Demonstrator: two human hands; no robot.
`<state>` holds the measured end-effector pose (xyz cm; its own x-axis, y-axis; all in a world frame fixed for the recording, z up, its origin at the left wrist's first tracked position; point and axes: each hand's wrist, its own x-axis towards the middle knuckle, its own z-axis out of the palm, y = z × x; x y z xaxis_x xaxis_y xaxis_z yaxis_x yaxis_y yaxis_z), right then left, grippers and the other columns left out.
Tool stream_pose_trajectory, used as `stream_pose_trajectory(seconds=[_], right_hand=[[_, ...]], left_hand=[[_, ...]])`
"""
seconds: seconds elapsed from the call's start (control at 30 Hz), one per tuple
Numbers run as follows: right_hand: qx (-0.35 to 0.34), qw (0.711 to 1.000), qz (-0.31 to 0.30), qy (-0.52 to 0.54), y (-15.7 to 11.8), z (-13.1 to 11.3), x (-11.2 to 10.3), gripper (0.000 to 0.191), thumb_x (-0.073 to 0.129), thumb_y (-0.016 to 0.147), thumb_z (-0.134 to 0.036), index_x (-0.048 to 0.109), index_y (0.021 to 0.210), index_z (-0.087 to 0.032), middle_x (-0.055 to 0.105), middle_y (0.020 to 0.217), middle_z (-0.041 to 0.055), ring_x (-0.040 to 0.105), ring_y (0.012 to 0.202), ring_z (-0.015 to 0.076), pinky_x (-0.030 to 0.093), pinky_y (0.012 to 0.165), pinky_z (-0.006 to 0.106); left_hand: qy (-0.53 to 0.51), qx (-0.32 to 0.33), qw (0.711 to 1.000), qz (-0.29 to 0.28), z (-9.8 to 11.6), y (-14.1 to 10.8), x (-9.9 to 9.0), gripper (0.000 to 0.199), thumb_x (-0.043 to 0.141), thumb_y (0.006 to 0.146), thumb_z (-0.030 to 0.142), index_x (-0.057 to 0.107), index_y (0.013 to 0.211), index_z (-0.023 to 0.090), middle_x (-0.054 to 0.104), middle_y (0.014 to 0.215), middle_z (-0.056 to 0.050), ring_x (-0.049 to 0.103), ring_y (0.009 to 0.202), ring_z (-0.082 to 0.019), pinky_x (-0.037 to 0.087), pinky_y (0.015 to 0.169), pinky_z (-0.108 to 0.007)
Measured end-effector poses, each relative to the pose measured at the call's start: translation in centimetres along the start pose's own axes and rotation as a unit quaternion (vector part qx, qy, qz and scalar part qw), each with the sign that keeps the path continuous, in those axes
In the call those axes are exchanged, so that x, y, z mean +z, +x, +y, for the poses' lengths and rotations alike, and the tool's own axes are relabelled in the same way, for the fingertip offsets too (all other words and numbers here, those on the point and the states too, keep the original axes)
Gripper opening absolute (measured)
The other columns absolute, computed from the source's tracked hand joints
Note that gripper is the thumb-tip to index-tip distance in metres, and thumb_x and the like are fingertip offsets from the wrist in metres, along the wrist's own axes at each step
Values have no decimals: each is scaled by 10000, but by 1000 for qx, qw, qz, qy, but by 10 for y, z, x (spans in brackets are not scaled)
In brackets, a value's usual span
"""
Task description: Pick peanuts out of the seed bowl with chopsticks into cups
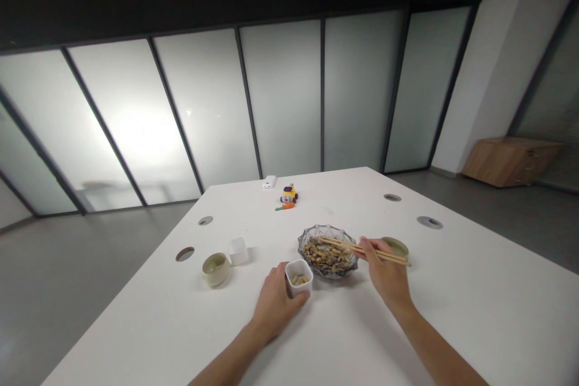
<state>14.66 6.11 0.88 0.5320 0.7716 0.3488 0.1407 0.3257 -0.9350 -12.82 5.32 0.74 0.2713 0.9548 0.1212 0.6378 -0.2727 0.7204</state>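
- My left hand (272, 304), low in the middle of the frame, curls around a little white cup (297, 267) with a few brown bits in it.
- My right hand (388, 274), to the right, is closed on two long chopsticks (393, 257).
- The glass bowl (335, 273) sits between my hands, full of brown bits (328, 256). My white cup is right beside its lower left side. The sticks point left and a bit up from my right hand, with their tips over the bits.
- A green bowl (400, 245) is partly behind my right hand.
- Left of the middle, a green cup (216, 277) and another white cup (238, 253) sit side by side on the table (181, 325).
- Farther up are an orange carrot (286, 207), a yellow toy car (288, 195) and a white box (269, 181).
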Motion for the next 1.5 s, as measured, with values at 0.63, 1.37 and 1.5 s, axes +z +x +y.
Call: stream_pose_trajectory(seconds=[0.63,1.37,1.5], right_hand=[[-180,969,-63,-159,-17,-27,1,414,631,981,-640,735,957,-240,768,869,57,708,798,246,548,731,363],[-242,951,-91,-170,-6,-25,-9,355,651,1013,-546,785,865,-252,758,877,55,710,784,222,548,743,358],[-214,963,-54,-153,-4,-27,-8,430,668,965,-632,789,811,-248,763,833,65,716,770,232,573,745,387]], left_hand=[[8,8,1000,-21,3,-6,-5,412,708,803,317,623,1192,214,676,1181,-80,589,1124,-282,420,983,-375],[25,15,999,-23,5,-7,-5,390,725,812,326,627,1170,207,676,1156,-85,595,1118,-289,422,970,-383],[31,15,999,-21,5,-8,-5,383,735,813,328,633,1162,208,680,1140,-83,598,1112,-291,423,961,-380]])
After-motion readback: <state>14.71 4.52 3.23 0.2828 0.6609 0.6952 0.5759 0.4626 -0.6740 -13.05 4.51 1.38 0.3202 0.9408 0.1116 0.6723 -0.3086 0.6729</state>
